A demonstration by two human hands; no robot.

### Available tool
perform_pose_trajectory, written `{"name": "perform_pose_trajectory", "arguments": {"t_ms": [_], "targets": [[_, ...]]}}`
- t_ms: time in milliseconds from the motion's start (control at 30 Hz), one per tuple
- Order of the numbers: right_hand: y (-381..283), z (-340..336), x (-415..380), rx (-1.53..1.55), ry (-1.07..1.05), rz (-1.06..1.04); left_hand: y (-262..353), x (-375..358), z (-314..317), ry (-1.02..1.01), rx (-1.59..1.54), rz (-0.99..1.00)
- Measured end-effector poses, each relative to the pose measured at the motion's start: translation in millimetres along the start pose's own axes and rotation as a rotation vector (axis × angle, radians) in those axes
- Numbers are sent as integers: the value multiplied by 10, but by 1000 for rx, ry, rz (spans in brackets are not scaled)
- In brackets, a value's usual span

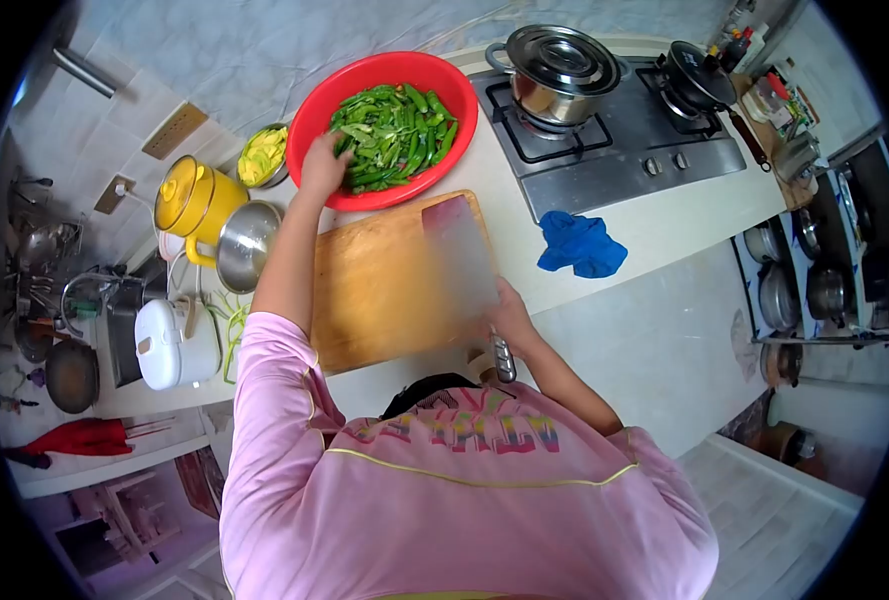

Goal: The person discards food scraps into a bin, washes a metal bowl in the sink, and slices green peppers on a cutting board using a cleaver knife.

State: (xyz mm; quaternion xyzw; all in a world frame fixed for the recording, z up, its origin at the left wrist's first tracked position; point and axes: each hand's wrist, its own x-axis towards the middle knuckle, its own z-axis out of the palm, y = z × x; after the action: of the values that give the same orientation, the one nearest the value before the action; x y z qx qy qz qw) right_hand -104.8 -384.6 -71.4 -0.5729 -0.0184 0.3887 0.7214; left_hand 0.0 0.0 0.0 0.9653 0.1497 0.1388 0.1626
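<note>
My left hand (324, 167) reaches over the near left rim of a red basin (301, 125), its fingers slightly apart at the edge of a heap of green peppers (394, 135). Whether a fingertip touches a pepper is hard to see. A wooden cutting board (364, 285) lies just below the basin. Along the board's right side is a cleaver, its broad blade (469, 265) blurred and its metal handle (504, 360) towards my body. My right hand (509, 312) is closed on the cleaver near where blade and handle meet.
A steel pot (554, 95) and a black pan (697, 80) stand on the gas stove (624, 165). A blue cloth (581, 245) lies on the counter. Left of the board are a metal bowl (247, 245), a yellow cooker (204, 200), yellow slices (263, 156) and a white appliance (174, 343).
</note>
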Motion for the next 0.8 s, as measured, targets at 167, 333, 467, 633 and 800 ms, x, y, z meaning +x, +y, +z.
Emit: {"name": "perform_pose_trajectory", "arguments": {"t_ms": [167,333,467,633,800], "targets": [[-166,129,-91,-110,73,-27,94,-15,212,-450,273,0],[-186,108,-98,-86,97,-7,277,136,318,-506,477,-21],[-252,110,-112,-62,73,-3,202,227,469,-515,438,-153],[-333,131,-136,-123,90,18,271,302,484,-461,279,-51],[-238,91,-98,-111,69,25,348,434,183,-230,143,-151]]}}
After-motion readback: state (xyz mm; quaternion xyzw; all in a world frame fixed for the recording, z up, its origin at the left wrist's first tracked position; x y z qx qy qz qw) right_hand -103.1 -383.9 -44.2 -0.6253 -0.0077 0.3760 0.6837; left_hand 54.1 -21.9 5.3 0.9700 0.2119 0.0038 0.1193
